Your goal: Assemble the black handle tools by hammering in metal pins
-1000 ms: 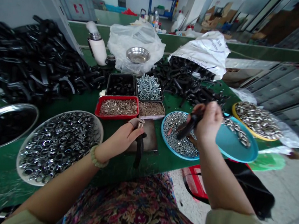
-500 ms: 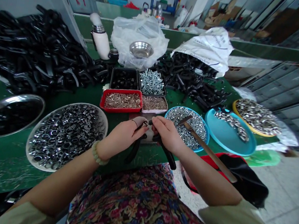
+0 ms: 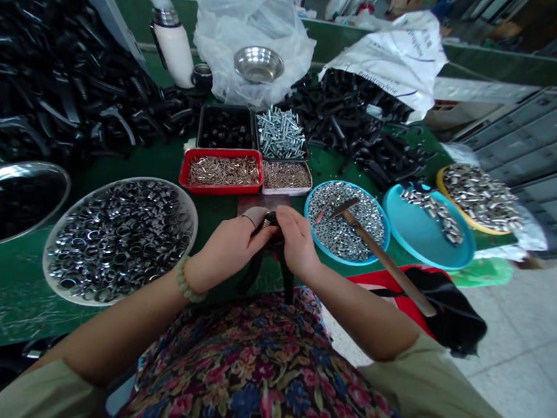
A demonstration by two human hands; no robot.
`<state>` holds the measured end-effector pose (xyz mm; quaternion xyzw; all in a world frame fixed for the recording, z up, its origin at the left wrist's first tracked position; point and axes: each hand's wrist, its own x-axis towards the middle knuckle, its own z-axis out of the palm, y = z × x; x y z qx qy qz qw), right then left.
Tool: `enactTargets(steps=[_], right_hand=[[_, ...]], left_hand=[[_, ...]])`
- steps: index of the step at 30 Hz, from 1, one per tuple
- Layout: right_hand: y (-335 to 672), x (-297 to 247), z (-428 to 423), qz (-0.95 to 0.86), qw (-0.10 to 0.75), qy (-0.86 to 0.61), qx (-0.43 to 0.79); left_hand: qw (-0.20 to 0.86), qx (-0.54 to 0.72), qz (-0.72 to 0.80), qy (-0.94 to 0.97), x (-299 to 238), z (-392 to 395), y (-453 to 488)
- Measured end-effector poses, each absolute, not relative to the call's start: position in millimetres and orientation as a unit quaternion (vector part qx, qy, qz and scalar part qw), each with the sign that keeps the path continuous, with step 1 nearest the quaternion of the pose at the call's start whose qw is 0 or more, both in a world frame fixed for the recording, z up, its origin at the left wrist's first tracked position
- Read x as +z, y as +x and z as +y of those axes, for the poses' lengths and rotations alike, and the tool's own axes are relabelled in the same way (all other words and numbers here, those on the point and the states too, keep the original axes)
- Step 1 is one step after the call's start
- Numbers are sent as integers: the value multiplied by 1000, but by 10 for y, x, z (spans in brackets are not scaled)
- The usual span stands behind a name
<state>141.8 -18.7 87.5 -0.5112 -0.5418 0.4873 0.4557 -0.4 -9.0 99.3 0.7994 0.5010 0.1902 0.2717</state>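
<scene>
My left hand (image 3: 228, 249) is closed around a black plastic handle piece (image 3: 251, 273), whose lower end hangs below the fingers. A small coiled metal part (image 3: 269, 219) shows at its top by the thumb. Pinched in my right hand (image 3: 300, 245) is a second black handle piece (image 3: 287, 277). The upper ends of both pieces meet between my fingertips, which hide the joint. Just behind the hands lies a flat metal plate (image 3: 249, 203) on the green table (image 3: 224, 211).
A red tray (image 3: 183, 172) of small pins and a tray of bolts (image 3: 280, 133) stand ahead. Left is a white tray (image 3: 47, 259) of metal rings. A hammer (image 3: 386, 262) rests across a blue tray (image 3: 388, 239) of small metal parts. Black handles (image 3: 39, 81) are heaped behind.
My right hand has brought its black handle piece in against the left one, and that piece now hangs more upright. The view has tilted downward.
</scene>
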Motion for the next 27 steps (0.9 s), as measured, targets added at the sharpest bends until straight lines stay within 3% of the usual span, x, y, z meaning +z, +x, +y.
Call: enactTargets(steps=[4,7,9,11,13,15,19,23,27], right_hand=[[1409,774,-89,-553,478,-474,491],[1475,711,381,-630,425,-442,476],[1484,682,811,-724,347,-464,374],[1417,667,1203,-821,218,-490,196],[1280,657,1472,-877,79,-472,47],[1128,645,1608,-900,-2,-436,-17],[987,619,1678,-917,-29,-396,-27],[1033,604,1713,-922,-36,-384,-31],[1044,618,1739,-921,-57,-385,-27]], left_hand=[[278,195,508,792,1037,-60,-112],[300,243,471,793,1109,28,-291],[256,273,463,803,1113,65,-373],[172,259,469,827,1034,51,-356],[102,183,452,867,878,-15,-240],[70,92,408,906,700,-95,-93],[74,44,364,928,556,47,-51],[21,109,512,852,704,852,-377],[17,44,546,836,727,1556,-556]])
